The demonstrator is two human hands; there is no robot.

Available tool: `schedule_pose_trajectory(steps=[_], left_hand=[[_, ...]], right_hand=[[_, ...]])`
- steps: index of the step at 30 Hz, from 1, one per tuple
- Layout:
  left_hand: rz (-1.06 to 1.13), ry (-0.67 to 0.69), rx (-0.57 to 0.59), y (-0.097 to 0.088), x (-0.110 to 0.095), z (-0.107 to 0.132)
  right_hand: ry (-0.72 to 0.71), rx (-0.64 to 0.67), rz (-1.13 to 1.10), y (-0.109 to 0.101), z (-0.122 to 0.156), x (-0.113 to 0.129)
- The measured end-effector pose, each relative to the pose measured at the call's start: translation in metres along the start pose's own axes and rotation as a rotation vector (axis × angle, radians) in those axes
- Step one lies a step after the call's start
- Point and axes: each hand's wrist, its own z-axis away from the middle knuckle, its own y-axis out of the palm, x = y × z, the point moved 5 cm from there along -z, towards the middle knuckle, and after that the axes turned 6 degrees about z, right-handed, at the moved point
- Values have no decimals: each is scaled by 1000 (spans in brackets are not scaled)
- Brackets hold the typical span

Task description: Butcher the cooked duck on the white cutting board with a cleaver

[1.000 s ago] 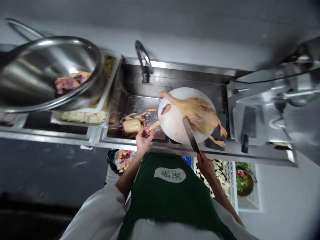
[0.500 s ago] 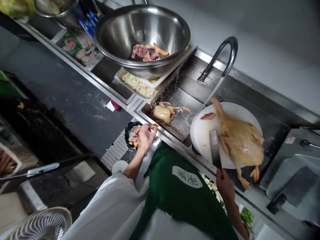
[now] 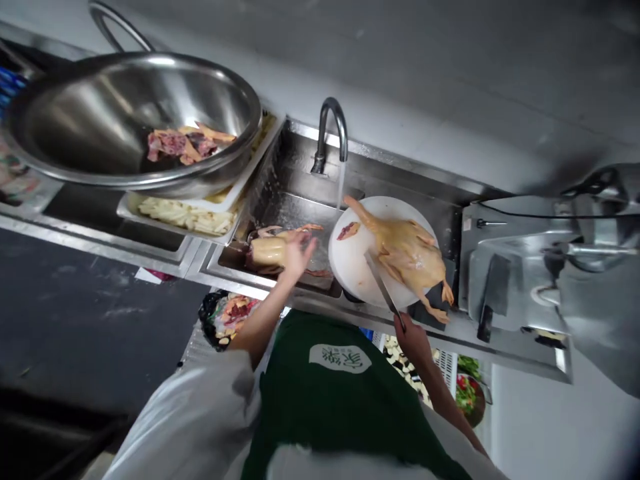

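A plucked yellow bird (image 3: 407,253) lies on a round white cutting board (image 3: 347,257) set over the steel sink (image 3: 300,207). My right hand (image 3: 413,337) grips the handle of a cleaver (image 3: 381,288) whose blade rests on the board beside the bird. Over the sink basin, my left hand (image 3: 299,252) is open with fingers spread, touching a second pale bird (image 3: 270,250) lying in the basin. A small red piece of offal (image 3: 349,231) sits on the board's left side. Water runs from the tap (image 3: 333,130).
A big steel bowl (image 3: 125,123) with meat scraps sits on a white tray of pale strips (image 3: 185,217) at left. A second cleaver (image 3: 489,293) lies on the steel counter at right. A black bag of scraps (image 3: 225,317) and crates of cut vegetables (image 3: 440,373) stand below.
My left hand has let go of scraps over the black bag and risen to the bird in the sink. The view swung back to the right. The right hand keeps the cleaver on the board.
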Motion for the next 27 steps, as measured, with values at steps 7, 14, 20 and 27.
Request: schedule_pose_trajectory(steps=[7, 14, 20, 27], left_hand=[[182, -164, 370, 149, -28, -77], [630, -318, 276, 95, 25, -170], [832, -388, 174, 84, 43, -227], [803, -203, 245, 105, 47, -231]], right_hand=[[62, 7, -83, 12, 11, 16], [139, 5, -177, 26, 17, 20], [196, -4, -259, 24, 16, 24], [231, 3, -313, 13, 11, 33]])
